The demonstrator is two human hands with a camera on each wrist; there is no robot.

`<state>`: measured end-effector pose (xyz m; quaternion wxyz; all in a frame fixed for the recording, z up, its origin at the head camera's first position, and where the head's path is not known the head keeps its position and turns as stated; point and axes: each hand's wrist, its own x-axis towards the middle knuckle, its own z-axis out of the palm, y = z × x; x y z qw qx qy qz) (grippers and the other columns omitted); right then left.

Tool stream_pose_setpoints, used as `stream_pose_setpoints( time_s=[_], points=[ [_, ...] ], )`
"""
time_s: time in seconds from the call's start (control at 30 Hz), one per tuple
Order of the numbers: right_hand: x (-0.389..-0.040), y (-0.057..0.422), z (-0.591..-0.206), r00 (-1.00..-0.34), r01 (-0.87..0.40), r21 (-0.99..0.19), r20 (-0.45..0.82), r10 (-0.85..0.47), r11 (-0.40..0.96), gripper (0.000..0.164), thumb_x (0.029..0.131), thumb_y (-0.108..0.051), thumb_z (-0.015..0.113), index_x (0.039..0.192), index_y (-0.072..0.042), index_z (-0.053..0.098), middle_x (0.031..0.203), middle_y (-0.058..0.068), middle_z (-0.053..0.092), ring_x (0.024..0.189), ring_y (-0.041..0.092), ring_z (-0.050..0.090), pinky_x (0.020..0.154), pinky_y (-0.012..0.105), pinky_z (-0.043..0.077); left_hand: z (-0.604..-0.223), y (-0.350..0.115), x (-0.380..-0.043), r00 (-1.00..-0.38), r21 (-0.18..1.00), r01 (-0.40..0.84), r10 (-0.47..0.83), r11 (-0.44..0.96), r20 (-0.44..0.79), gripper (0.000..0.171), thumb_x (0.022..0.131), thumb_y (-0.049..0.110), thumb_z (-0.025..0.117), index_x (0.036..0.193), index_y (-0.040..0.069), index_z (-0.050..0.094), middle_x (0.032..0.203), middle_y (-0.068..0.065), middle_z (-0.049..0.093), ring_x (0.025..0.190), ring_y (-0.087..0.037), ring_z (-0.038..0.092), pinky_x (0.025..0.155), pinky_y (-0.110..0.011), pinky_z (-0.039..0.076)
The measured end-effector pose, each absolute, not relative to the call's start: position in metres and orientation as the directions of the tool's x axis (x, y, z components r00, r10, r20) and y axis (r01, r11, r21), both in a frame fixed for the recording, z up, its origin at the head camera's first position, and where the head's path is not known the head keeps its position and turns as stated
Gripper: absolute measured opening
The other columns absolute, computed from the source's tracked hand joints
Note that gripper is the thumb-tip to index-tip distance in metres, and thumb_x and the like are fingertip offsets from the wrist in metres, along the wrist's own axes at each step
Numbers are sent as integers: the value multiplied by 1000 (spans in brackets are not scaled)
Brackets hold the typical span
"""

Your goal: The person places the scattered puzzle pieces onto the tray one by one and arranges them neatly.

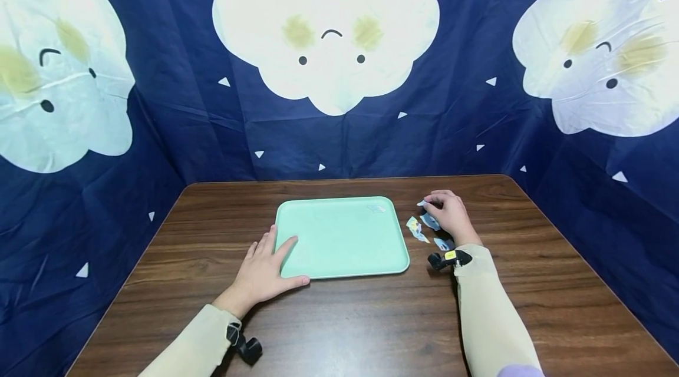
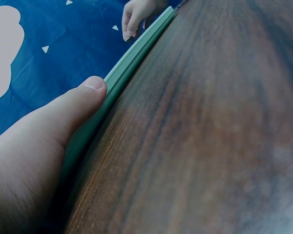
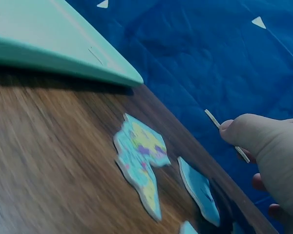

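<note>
A mint-green tray [image 1: 339, 241] lies on the wooden table, with one pale piece [image 1: 376, 209] flat in its far right corner. My left hand [image 1: 265, 271] rests spread at the tray's near left corner; in the left wrist view its thumb [image 2: 88, 92] touches the rim. Right of the tray, my right hand [image 1: 450, 215] pinches a thin flat puzzle piece [image 3: 212, 118], seen edge-on in the right wrist view and raised off the table. Below it lie a yellow, purple and blue puzzle piece [image 3: 141, 156] and blue pieces [image 3: 199, 190], partly hidden by the hand in the head view.
The brown wooden table [image 1: 371, 330] extends around the tray to its far edge. Behind and on both sides hangs a dark blue cloth [image 1: 339, 147] with white clouds and small triangles. Each wrist carries a small black camera [image 1: 442, 260].
</note>
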<state>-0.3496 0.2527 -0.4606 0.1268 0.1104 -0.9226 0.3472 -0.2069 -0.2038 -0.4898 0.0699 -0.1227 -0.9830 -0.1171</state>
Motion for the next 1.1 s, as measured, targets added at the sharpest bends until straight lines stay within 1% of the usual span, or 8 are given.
stream_pose_setpoints(
  time_s=[0.17, 0.33, 0.5, 0.8, 0.93, 1.1],
  points=[
    [-350, 243, -459, -946, -291, -620, 300, -122, 729, 25, 98, -18, 67, 113, 0, 74, 135, 23, 58, 128, 47, 45, 109, 59, 32, -489, -203, -206, -961, 216, 257, 225, 942, 163, 109, 72, 93, 50, 156, 24, 42, 164, -29, 15, 148, -46, 27, 114, -67, 23],
    [-351, 235, -457, -942, -311, -628, 305, -142, 714, 24, 97, -17, 67, 113, 0, 74, 135, 24, 59, 127, 46, 47, 110, 58, 33, -490, -203, -207, -960, 217, 259, 226, 941, 165, 109, 72, 93, 50, 156, 24, 42, 164, -29, 15, 148, -46, 27, 114, -67, 24],
    [-353, 227, -455, -947, -304, -641, 285, -150, 704, 25, 98, -18, 66, 114, -1, 74, 137, 22, 57, 130, 45, 46, 110, 58, 34, -490, -204, -207, -959, 214, 261, 228, 941, 166, 109, 72, 94, 50, 156, 25, 42, 164, -29, 15, 148, -46, 26, 114, -67, 24],
    [-355, 207, -451, -932, -346, -635, 316, -176, 691, 22, 96, -16, 68, 110, 0, 75, 133, 24, 60, 126, 45, 49, 110, 57, 34, -489, -205, -208, -958, 207, 262, 229, 943, 171, 109, 72, 94, 49, 156, 25, 42, 164, -29, 14, 149, -45, 26, 114, -67, 23],
    [-355, 199, -450, -934, -346, -647, 304, -186, 679, 22, 97, -16, 68, 111, -1, 75, 135, 23, 59, 127, 44, 48, 110, 55, 35, -490, -205, -208, -959, 206, 260, 228, 943, 167, 109, 72, 94, 48, 156, 25, 41, 164, -29, 14, 149, -45, 26, 114, -67, 23],
    [-356, 192, -451, -934, -349, -656, 302, -192, 669, 22, 97, -17, 68, 112, -3, 75, 135, 20, 59, 129, 43, 46, 111, 55, 34, -489, -204, -207, -961, 211, 255, 224, 944, 163, 109, 72, 94, 50, 156, 25, 41, 164, -29, 14, 148, -46, 26, 114, -67, 23]
  ],
)
